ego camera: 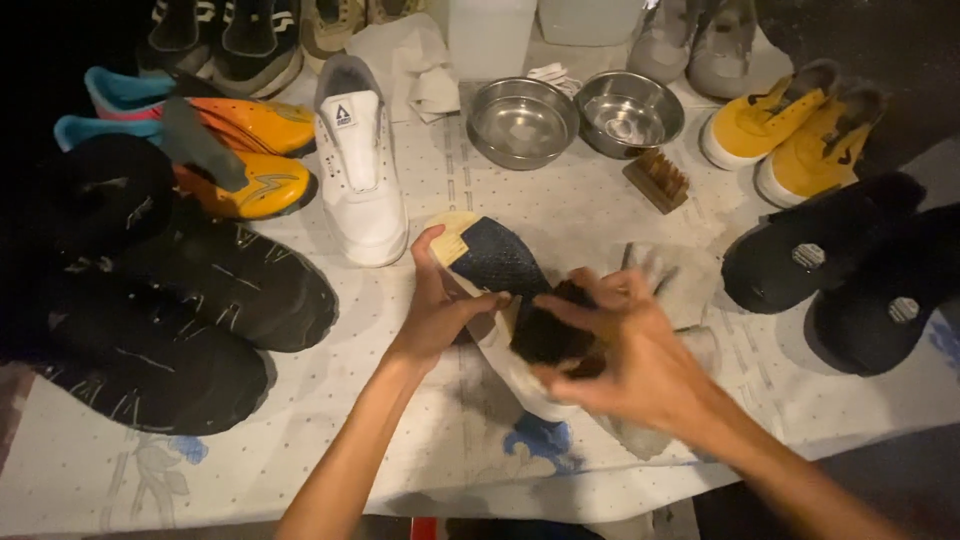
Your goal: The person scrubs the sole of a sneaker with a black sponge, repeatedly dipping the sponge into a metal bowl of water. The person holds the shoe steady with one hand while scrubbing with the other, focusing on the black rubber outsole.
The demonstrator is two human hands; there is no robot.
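The left hand [440, 300] grips a navy shoe [500, 262], sole up, at centre. The right hand [625, 350], fingers curled, clutches a dark brush [550, 335] against it; two steel bowls [522, 122] sit beyond.

Head view. The right hand [628, 352] is motion-blurred, its fingertips smeared, so its grip on the dark brush [553, 330] cannot be read exactly. The brush and both hands cover the middle of the dark-soled shoe [497, 262]; its heel end is hidden under the right hand. The grey cloth [676, 285] behind is blurred and partly covered. The two pale containers [490, 30] at the top are cut by the upper edge, as are the grey shoes [695, 45] and the dark sneakers [225, 35]. The black shoes [150, 300] at left fade into shadow, probably two pairs. Both forearms leave the frame at the bottom edge.
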